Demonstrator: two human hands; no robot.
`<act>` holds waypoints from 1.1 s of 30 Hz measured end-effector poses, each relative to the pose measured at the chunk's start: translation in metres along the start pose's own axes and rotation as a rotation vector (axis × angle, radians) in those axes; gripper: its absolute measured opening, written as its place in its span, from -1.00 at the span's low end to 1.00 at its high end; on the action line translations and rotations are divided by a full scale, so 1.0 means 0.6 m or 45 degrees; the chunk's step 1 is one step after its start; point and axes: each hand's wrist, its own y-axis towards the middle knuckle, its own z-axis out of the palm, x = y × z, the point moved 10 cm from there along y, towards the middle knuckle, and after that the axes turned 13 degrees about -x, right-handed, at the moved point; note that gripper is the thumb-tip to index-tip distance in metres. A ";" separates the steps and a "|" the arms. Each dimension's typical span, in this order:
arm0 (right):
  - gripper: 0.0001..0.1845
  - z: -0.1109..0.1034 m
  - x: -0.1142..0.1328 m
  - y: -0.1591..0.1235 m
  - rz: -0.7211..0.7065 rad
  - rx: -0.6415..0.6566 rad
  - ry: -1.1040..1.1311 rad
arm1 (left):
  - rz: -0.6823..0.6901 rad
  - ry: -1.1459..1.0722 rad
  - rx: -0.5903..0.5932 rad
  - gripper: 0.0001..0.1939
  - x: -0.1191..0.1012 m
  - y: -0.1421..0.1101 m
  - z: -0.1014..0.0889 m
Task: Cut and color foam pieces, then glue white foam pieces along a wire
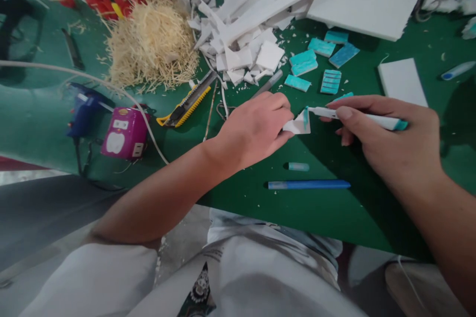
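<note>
My left hand [256, 124] pinches a small white foam piece [303, 126] against the green table, its fingers partly covering it. A teal stripe runs down the piece near its right edge. In my right hand [397, 133] is a white marker [375, 120] with a teal end, its tip touching or very close to that stripe. Beyond my hands lie several foam pieces coloured teal [304, 62], one of them with dark lines [330, 82]. A clear marker cap [298, 166] and a blue pen [308, 184] rest nearer to me.
White foam scraps [245, 49] heap up behind my left hand, beside wood shavings [156, 39]. To the left are a yellow utility knife [188, 101], a blue glue gun [85, 104] and a magenta power adapter [125, 132]. A foam block [403, 81] lies behind my right hand.
</note>
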 end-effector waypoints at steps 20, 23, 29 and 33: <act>-0.82 -0.001 -0.004 0.001 0.109 0.012 0.002 | 0.063 -0.009 -0.057 -0.79 -0.004 -0.001 -0.004; -0.77 -0.003 -0.008 0.000 0.099 0.005 0.032 | 0.071 -0.009 -0.070 -0.80 -0.005 0.000 -0.005; -0.77 -0.003 -0.010 0.000 0.083 -0.003 0.036 | 0.046 -0.016 -0.046 -0.81 -0.003 -0.001 -0.002; -0.79 -0.007 -0.008 0.001 0.097 -0.034 0.056 | 0.040 -0.022 -0.046 -0.81 -0.001 -0.002 -0.003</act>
